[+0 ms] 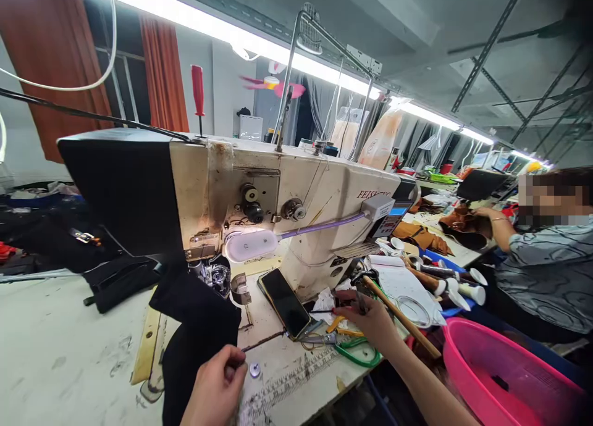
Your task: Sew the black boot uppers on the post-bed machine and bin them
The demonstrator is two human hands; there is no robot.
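My left hand (217, 386) is low at the table's front edge, fingers curled in a pinch near a small round bobbin (254, 369) and the edge of a black fabric piece (197, 327) hanging from the sewing machine (278, 197). My right hand (368, 321) reaches into the clutter right of the machine, fingers pinched on a thin dark tool by a wooden-handled hammer (401, 318). A black phone (285, 302) lies on the table between my hands.
Green-handled scissors (356, 352) lie under my right hand. A pink basin (504, 376) sits at the lower right. Thread cones and leather pieces crowd the table's right side. Another person (546, 259) works at the far right. Black straps lie at the left.
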